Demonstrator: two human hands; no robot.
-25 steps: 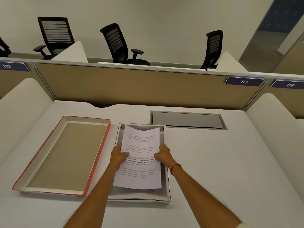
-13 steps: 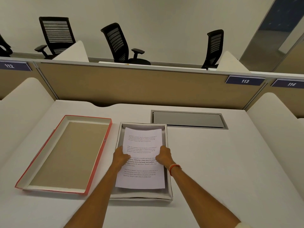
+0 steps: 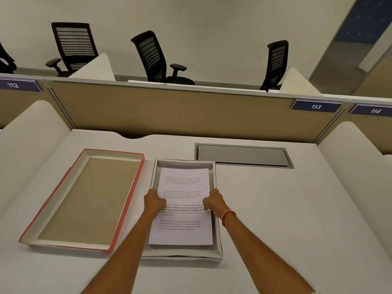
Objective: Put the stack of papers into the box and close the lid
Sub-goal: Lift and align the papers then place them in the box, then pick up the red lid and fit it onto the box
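A white stack of papers (image 3: 183,183) with printed text lies inside a shallow grey-white box (image 3: 184,256) in the middle of the desk. My left hand (image 3: 153,201) grips the stack's left edge and my right hand (image 3: 214,201) grips its right edge, about halfway along the sheets. The box's lid (image 3: 84,200), red outside with a brown inside, lies upside down on the desk just left of the box.
A grey metal cable hatch (image 3: 244,154) is set into the desk behind and right of the box. White curved dividers flank the desk, and a tan partition (image 3: 169,111) closes its far side. Black office chairs stand beyond it.
Both hands have lowered the stack of papers into the box, and the sheets have flattened out from a slight curl. The lid has not moved.
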